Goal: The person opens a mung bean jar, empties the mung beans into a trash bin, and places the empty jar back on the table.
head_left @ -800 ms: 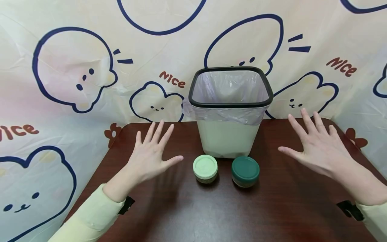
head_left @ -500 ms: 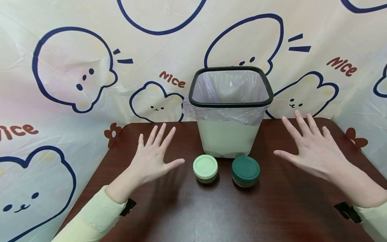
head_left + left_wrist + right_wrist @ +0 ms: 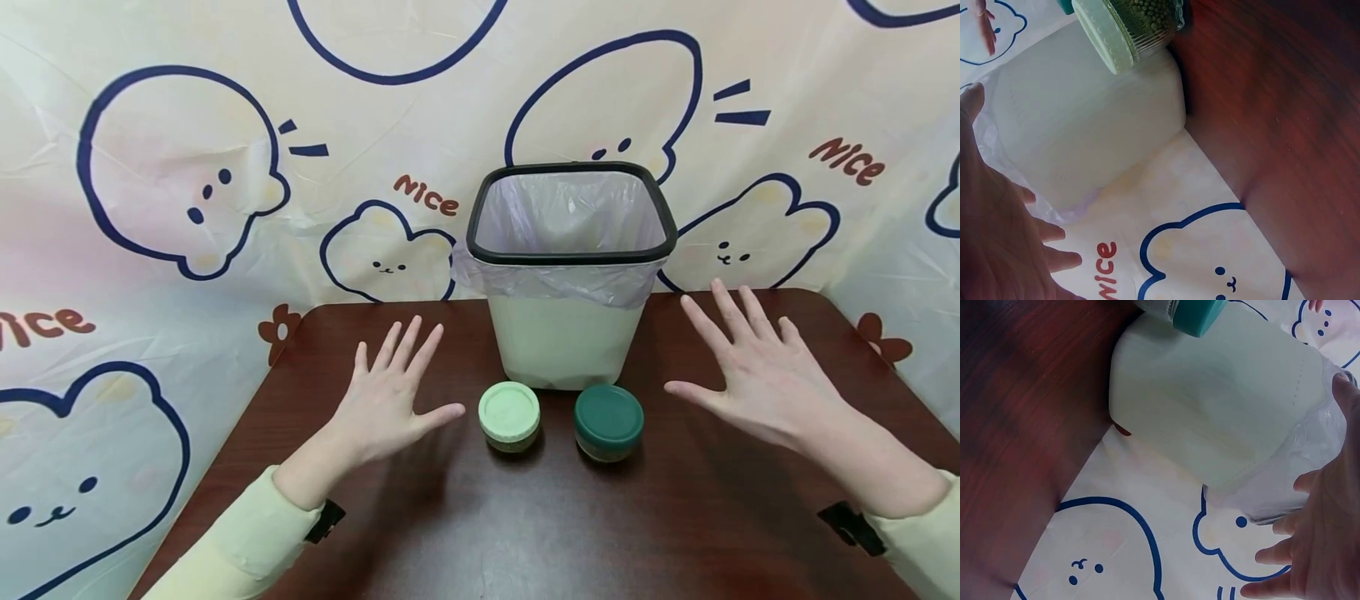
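Two small lidded jars stand side by side on the table: one with a pale green lid (image 3: 509, 412), the other with a dark green lid (image 3: 609, 415). Through the clear side of the pale-lidded jar (image 3: 1147, 22), small green beans show in the left wrist view. My left hand (image 3: 382, 408) hovers left of that jar, fingers spread, thumb pointing towards it. On the other side, my right hand (image 3: 772, 383) hovers with spread fingers, apart from the dark-lidded jar. Neither hand holds or touches anything.
Right behind the jars stands a pale trash bin (image 3: 566, 342) with a black rim, lined with a translucent lilac bag (image 3: 570, 212). The dark reddish-brown table (image 3: 540, 533) meets a cloth backdrop (image 3: 420, 125) printed with cartoon bears at its back and sides.
Both hands have moved inward and slightly lower in the view, the left to the right and the right to the left. The jars and bin stay in place.
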`<state>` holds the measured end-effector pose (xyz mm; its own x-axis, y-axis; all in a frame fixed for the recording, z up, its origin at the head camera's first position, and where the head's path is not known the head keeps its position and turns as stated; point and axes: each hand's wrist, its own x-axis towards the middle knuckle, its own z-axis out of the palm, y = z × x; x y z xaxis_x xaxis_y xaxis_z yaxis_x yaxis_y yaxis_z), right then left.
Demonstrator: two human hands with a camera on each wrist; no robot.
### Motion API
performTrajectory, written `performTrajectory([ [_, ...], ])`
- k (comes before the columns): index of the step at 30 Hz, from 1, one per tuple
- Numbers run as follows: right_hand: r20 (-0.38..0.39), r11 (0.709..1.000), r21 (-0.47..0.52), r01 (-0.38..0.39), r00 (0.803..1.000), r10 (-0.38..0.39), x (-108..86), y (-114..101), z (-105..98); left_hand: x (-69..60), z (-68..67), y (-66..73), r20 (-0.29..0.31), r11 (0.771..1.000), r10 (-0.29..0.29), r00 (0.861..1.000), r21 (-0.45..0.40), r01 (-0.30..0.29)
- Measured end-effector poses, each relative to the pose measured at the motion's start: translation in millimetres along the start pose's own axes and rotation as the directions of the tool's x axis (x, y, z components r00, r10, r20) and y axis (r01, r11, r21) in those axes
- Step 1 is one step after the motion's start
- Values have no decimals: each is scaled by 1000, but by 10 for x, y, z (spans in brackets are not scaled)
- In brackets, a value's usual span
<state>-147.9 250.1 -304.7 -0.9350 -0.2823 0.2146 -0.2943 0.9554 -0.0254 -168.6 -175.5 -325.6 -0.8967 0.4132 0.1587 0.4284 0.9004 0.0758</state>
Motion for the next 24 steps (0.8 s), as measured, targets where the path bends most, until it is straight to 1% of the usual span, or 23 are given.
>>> performTrajectory([
  [4,8,1000,8,11,1000,-11,-4,-32,17,-1,47,17,1,1000,8,1000,-13,-8],
  [6,8,1000,11,18,1000,-18,-5,-50,26,-5,80,27,6,999,15,1000,-32,-15],
  [10,9,1000,11,29,1000,-29,-9,-83,38,-19,165,53,19,994,45,999,-98,-43],
  [13,9,999,8,43,999,-43,-10,-105,47,-31,248,70,33,987,67,997,-146,-62],
  [18,-5,998,15,64,998,-64,-9,-132,77,-44,397,79,47,975,84,995,-209,-73],
  [24,-21,996,26,80,997,-80,-4,-177,110,-49,526,88,69,948,107,992,-309,-81],
])
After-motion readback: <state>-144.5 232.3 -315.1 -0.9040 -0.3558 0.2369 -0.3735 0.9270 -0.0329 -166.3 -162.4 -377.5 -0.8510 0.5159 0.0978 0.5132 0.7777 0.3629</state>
